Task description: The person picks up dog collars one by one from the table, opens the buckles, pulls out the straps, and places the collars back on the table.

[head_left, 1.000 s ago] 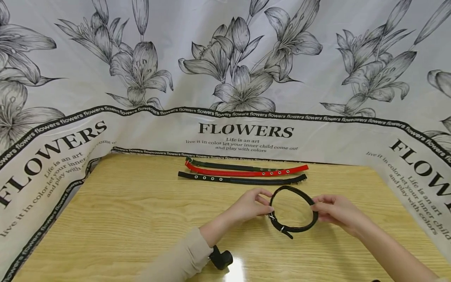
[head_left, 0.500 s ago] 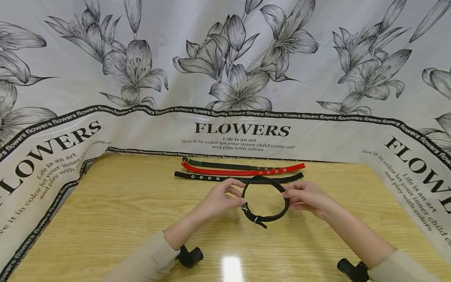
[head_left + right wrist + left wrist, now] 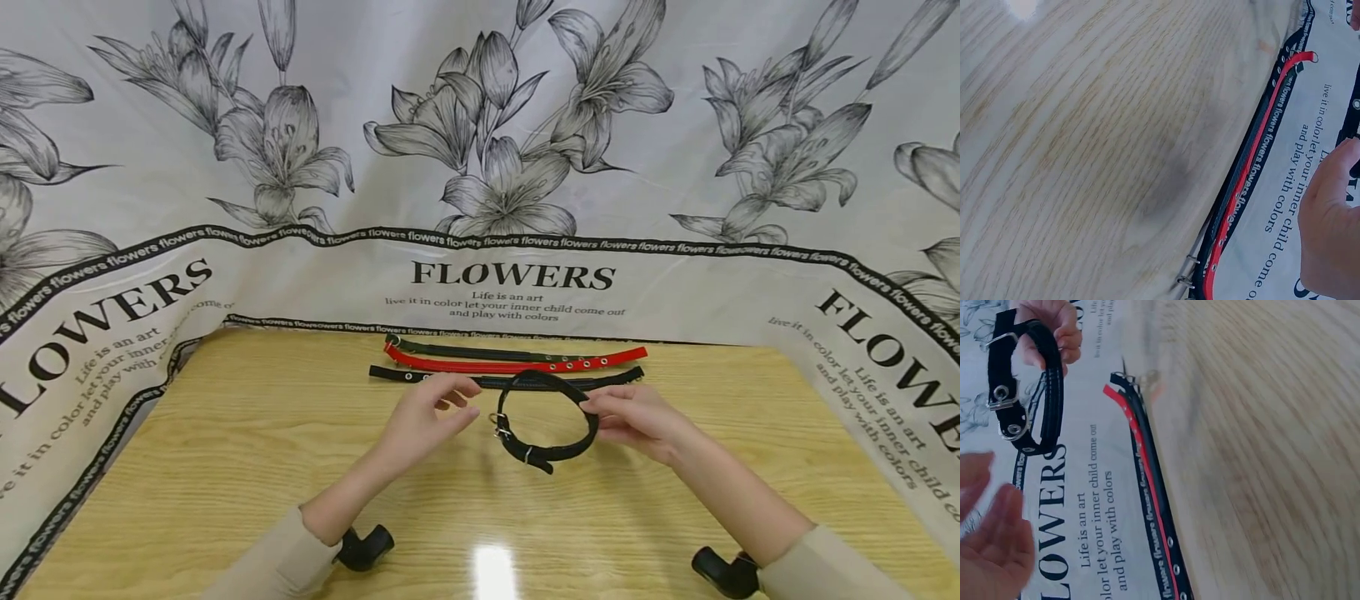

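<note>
A black buckled collar [image 3: 558, 452], closed into a loop with a metal buckle and ring on its left side, hangs above the table in the head view. My right hand [image 3: 637, 421] pinches its right side between thumb and fingers. Just left of the loop, my left hand [image 3: 427, 417] is apart from it, thumb and fingers spread with nothing between them. In the left wrist view the collar [image 3: 1052, 394] shows its eyelets and buckle, above the left fingertips [image 3: 1007, 506]. The right wrist view shows the right hand [image 3: 1332, 231] at the edge, with little of the collar visible.
Behind the hands lie a red collar [image 3: 465, 366], a dark green collar [image 3: 480, 352] and another black collar [image 3: 390, 373], stretched side by side on the wooden table [image 3: 225, 467]. A printed flower cloth [image 3: 315, 283] stands along the back and sides.
Both hands and the looped collar have moved left in the head view. My left hand has let go of the collar and drawn away to the left; the right hand keeps its hold.
</note>
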A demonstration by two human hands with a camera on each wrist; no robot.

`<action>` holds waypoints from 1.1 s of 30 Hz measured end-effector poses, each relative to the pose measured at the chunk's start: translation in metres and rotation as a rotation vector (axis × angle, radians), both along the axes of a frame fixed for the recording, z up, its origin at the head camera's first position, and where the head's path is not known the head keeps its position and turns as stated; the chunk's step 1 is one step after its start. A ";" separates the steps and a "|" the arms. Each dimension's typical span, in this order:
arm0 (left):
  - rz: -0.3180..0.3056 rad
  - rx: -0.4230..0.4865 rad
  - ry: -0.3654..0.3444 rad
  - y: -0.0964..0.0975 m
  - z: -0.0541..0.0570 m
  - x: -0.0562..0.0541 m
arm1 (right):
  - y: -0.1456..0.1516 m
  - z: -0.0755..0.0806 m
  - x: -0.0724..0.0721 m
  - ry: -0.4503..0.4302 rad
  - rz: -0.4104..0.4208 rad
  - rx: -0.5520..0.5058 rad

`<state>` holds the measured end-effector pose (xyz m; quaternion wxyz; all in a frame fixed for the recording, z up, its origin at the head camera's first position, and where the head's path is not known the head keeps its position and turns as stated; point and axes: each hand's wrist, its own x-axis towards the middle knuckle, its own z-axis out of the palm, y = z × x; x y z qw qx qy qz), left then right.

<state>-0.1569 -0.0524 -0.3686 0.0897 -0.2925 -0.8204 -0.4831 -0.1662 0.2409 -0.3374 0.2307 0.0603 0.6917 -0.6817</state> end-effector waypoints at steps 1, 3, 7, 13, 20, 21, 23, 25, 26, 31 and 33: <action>-0.023 -0.028 0.093 -0.002 0.000 0.002 | 0.000 -0.001 0.000 -0.005 -0.001 -0.011; -0.089 -0.098 0.325 -0.004 0.000 0.005 | -0.001 -0.001 0.000 -0.016 -0.004 -0.036; -0.164 -0.198 0.813 -0.001 0.001 0.008 | -0.007 0.000 0.001 -0.027 0.001 -0.062; -0.131 -0.228 1.135 0.004 0.004 0.014 | -0.019 -0.004 0.001 -0.047 0.069 -0.060; -0.132 -0.208 1.051 0.003 0.009 0.017 | -0.023 -0.009 0.001 0.030 0.248 0.095; -0.143 -0.197 0.995 0.003 0.009 0.017 | -0.024 -0.009 0.001 0.068 0.269 0.135; -0.181 -0.158 0.854 0.003 0.010 0.018 | -0.026 -0.005 0.003 0.172 0.301 0.221; -0.229 -0.105 0.688 0.002 0.011 0.019 | -0.031 0.003 0.008 0.318 0.330 0.308; -0.249 -0.077 0.602 0.002 0.011 0.021 | -0.034 0.007 0.011 0.405 0.346 0.353; -0.260 -0.009 0.301 0.003 0.016 0.029 | -0.052 0.030 0.034 0.802 0.427 0.392; -0.248 -0.012 0.266 0.004 0.018 0.032 | -0.060 0.033 0.041 0.893 0.478 0.350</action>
